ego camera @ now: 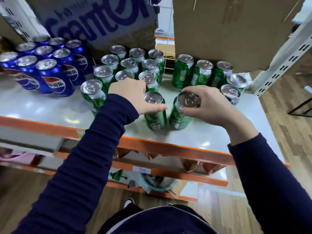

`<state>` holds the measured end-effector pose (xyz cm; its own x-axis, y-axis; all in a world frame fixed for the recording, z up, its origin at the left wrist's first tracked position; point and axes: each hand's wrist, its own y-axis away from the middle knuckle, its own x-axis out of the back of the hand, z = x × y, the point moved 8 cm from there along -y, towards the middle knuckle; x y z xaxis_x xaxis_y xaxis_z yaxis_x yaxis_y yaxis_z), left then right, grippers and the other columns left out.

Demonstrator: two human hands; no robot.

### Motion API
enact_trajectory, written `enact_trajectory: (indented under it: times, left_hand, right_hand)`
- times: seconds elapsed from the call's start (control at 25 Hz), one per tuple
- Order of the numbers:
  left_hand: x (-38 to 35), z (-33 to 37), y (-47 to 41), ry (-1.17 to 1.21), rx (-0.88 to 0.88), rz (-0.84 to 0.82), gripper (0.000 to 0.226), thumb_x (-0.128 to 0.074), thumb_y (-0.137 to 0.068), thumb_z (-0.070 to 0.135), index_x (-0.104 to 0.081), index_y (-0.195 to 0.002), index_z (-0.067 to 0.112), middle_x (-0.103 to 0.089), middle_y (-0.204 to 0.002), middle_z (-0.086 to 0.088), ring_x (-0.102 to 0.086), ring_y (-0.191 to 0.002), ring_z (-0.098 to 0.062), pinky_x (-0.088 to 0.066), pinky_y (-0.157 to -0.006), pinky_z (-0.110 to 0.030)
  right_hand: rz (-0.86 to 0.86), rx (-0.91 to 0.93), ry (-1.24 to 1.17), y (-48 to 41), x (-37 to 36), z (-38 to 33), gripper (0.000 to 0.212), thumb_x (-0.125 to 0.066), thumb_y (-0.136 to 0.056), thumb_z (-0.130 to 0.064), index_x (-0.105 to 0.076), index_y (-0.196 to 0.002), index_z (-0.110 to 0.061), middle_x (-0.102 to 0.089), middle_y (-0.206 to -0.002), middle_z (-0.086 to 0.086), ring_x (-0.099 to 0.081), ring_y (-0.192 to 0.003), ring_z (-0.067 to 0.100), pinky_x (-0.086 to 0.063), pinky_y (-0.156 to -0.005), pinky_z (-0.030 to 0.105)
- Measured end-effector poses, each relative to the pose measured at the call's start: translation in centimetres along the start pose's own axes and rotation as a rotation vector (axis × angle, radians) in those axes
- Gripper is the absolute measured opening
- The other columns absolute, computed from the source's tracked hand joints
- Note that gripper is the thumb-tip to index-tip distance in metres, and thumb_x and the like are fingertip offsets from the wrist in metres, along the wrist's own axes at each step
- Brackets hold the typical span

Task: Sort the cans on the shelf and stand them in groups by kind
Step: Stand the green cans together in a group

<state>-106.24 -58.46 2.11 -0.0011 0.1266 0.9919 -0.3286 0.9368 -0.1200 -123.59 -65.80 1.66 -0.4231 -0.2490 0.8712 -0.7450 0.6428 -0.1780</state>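
Several blue cola cans [50,76] stand grouped at the shelf's left. In the middle stands a block of several green cans [130,65], and a looser cluster of green cans [202,73] stands to the right. Two green cans stand apart near the front. My left hand [131,95] curls round the left one [154,114] near its top. My right hand [209,105] grips the rim of the right one [180,115], which leans slightly. Both sleeves are dark blue.
The pale shelf board [194,134] has an orange front rail [152,147]. A blue-lettered carton [101,19] and a brown cardboard box [228,27] overhang the back. A white perforated upright [285,59] stands at the right. Lower shelves hold packets and a price tag.
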Motion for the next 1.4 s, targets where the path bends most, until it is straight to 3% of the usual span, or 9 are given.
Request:
enact_trajectory:
  times: [0.08,0.16,0.32,0.4,0.56,0.72,0.88,1.0,1.4]
  left_hand:
    - [-0.4,0.4,0.4,-0.015,-0.002,0.047,0.082,-0.031,-0.048,0.097,-0.035,-0.071,0.018,-0.047,-0.067,0.004,-0.047,-0.06,-0.02,-0.033,-0.052,-0.027]
    - [-1.2,1.6,0.8,0.172,-0.093,0.071,0.073,-0.049,-0.059,0.085,-0.037,-0.086,0.019,-0.046,-0.079,0.004,-0.047,-0.07,-0.02,-0.035,-0.056,-0.03]
    - [-0.9,2.3,1.3,0.72,-0.401,-0.099,0.058,-0.079,-0.07,0.029,-0.054,-0.119,0.012,-0.06,-0.113,0.0,-0.056,-0.105,-0.015,-0.044,-0.093,-0.028]
    - [-0.4,1.6,0.9,0.626,-0.428,-0.085,0.056,-0.08,-0.067,0.04,-0.063,-0.114,0.015,-0.063,-0.109,-0.002,-0.058,-0.102,-0.017,-0.043,-0.091,-0.025]
    - [0.2,0.2,-0.5,0.074,-0.29,0.025,0.074,-0.052,-0.063,0.082,-0.061,-0.107,0.023,-0.058,-0.103,-0.002,-0.056,-0.096,-0.023,-0.04,-0.071,-0.031]
    - [-0.1,0.0,-0.5,0.275,-0.393,-0.064,0.066,-0.067,-0.069,0.063,-0.06,-0.118,0.019,-0.051,-0.106,-0.003,-0.052,-0.104,-0.023,-0.042,-0.085,-0.032]
    - [0.6,-0.5,-0.3,0.304,-0.424,-0.063,0.066,-0.074,-0.067,0.055,-0.063,-0.118,0.013,-0.047,-0.095,-0.005,-0.049,-0.095,-0.024,-0.038,-0.081,-0.03]
    - [1.6,-2.3,0.3,0.281,-0.449,-0.05,0.065,-0.076,-0.065,0.052,-0.066,-0.113,0.01,-0.053,-0.095,-0.012,-0.051,-0.092,-0.028,-0.042,-0.081,-0.036]
    - [2.2,-6.9,0.6,0.213,-0.442,-0.131,0.065,-0.079,-0.066,0.044,-0.064,-0.117,0.007,-0.058,-0.105,-0.016,-0.051,-0.101,-0.029,-0.04,-0.088,-0.038]
  right_hand:
    - [-0.011,-0.046,0.006,-0.6,-0.9,-0.1,0.043,-0.072,-0.073,-0.034,-0.064,-0.114,-0.023,-0.061,-0.1,-0.001,-0.057,-0.092,0.018,-0.045,-0.078,0.03]
    - [0.004,-0.089,0.005,-0.8,-1.0,0.0,0.048,-0.069,-0.072,-0.033,-0.063,-0.118,-0.025,-0.055,-0.102,-0.003,-0.056,-0.093,0.017,-0.045,-0.08,0.03]
    - [0.037,-0.147,-0.022,-0.3,-1.2,0.0,0.056,-0.065,-0.071,-0.034,-0.061,-0.126,-0.024,-0.048,-0.108,-0.002,-0.053,-0.094,0.015,-0.043,-0.084,0.028]
    - [0.053,-0.162,-0.032,0.0,-1.3,0.0,0.055,-0.068,-0.075,-0.031,-0.059,-0.129,-0.023,-0.048,-0.108,-0.001,-0.053,-0.095,0.016,-0.042,-0.084,0.028]
    - [0.068,-0.177,-0.047,0.2,-1.6,0.2,0.058,-0.071,-0.079,-0.036,-0.055,-0.132,-0.021,-0.05,-0.11,0.0,-0.054,-0.1,0.018,-0.041,-0.085,0.028]
    - [0.189,-0.287,-0.088,0.7,-1.0,1.5,0.066,-0.079,-0.07,-0.051,-0.056,-0.12,-0.015,-0.058,-0.112,0.001,-0.057,-0.097,0.016,-0.048,-0.085,0.03]
    - [0.256,-0.282,-0.153,1.2,-0.8,1.2,0.052,-0.084,-0.066,-0.045,-0.064,-0.105,-0.017,-0.06,-0.1,-0.002,-0.06,-0.087,0.012,-0.05,-0.078,0.022]
    - [0.201,-0.215,-0.244,0.4,-1.6,-0.9,0.046,-0.085,-0.067,-0.035,-0.067,-0.106,-0.021,-0.059,-0.098,-0.007,-0.059,-0.089,0.005,-0.048,-0.079,0.017]
    - [-0.016,-0.084,-0.223,-2.5,-5.1,-7.3,0.045,-0.081,-0.073,-0.027,-0.064,-0.114,-0.017,-0.054,-0.106,-0.002,-0.054,-0.095,0.01,-0.052,-0.088,0.037]
